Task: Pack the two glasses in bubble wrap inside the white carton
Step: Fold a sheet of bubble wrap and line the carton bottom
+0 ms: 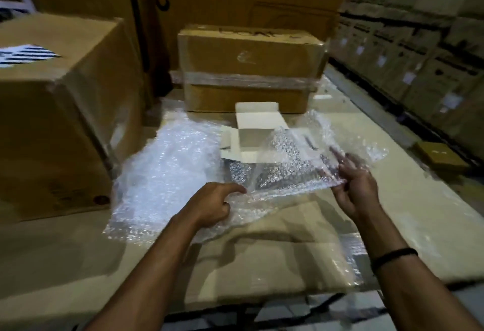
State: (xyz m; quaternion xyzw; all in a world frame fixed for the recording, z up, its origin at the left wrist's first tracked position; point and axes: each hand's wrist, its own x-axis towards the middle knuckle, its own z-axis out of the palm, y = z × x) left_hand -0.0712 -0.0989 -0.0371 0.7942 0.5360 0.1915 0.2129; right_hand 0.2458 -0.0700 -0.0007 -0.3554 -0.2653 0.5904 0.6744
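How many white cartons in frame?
1. The open white cardboard carton sits on the tan work surface, in front of the film-wrapped brown cardboard box and partly behind the raised clear bubble wrap sheet. More could be hidden under wrap.

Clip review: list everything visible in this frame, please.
white carton: one, white, open, centre of the work surface
bubble wrap sheet: one, clear, lifted before the carton
bubble wrap pile: one, clear, left of the carton
taped box: one, brown, behind the carton
large box: one, brown, far left
small box: one, brown, right
stacked boxes: many, pale, right wall
glasses: none plainly visible
wristband: one, black, right wrist
left hand: one, grips the sheet's near edge
right hand: one, pinches the sheet's right edge
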